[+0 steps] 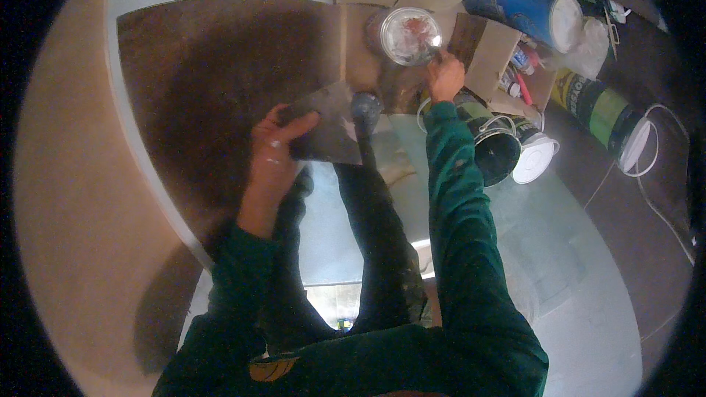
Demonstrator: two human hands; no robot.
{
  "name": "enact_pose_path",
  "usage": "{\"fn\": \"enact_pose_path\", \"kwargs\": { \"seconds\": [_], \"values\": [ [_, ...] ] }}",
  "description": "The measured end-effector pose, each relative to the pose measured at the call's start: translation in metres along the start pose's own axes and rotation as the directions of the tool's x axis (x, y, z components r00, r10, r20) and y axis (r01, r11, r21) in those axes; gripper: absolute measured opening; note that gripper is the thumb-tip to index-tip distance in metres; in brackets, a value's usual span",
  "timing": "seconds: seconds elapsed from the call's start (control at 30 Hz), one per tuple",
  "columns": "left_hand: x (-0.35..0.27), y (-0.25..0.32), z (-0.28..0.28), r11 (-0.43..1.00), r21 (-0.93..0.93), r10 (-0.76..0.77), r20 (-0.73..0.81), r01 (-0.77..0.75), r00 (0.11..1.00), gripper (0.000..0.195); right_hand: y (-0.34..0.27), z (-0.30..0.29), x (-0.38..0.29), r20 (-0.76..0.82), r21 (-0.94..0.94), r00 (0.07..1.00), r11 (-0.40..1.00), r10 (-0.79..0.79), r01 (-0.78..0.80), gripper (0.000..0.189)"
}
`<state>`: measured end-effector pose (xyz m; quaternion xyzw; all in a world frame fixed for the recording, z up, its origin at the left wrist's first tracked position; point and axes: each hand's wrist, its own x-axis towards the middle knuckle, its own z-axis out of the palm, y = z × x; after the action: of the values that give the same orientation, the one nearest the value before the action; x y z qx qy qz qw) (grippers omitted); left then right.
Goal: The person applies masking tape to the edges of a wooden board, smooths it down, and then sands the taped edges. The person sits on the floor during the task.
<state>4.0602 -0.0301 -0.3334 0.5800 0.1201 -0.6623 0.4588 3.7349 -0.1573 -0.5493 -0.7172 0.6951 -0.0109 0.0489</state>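
Note:
My left hand (281,132) grips a flat, rectangular plate (328,129), its thumb across the top face; the plate looks like a wide filler blade, and pale residue marks its right edge. My right hand (445,77) reaches out to a round metal tin (411,36) and holds a small tool at the tin's near right rim. That tool is mostly hidden by my fingers, so its kind cannot be told. Whitish and reddish material shows inside the tin's rim. White specks dot my left wrist.
Right of my right arm lie a dark open bucket (496,154), a white-lidded bucket (534,161) and a cardboard box (493,60) with tubes. Farther right are a blue can (532,11) and a green-labelled bucket (604,116). A pale wall (71,176) rises at left.

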Motion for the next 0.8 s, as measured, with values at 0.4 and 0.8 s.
{"fn": "enact_pose_path", "kwargs": {
  "seconds": [0.4, 0.8],
  "values": [
    [0.006, 0.000, -0.004, 1.000, -0.011, 0.010, -0.002, -0.010, 1.000, 0.040, 0.004, 0.018, 0.007, 0.109, -0.022, 0.986, 0.992, 0.126, -0.124, 0.036],
    [0.006, 0.000, -0.004, 0.999, 0.043, 0.001, -0.005, -0.001, 1.000, 0.041, -0.008, 0.009, 0.007, 0.179, -0.048, 0.977, 0.993, 0.112, -0.105, 0.037]
  ]
}}
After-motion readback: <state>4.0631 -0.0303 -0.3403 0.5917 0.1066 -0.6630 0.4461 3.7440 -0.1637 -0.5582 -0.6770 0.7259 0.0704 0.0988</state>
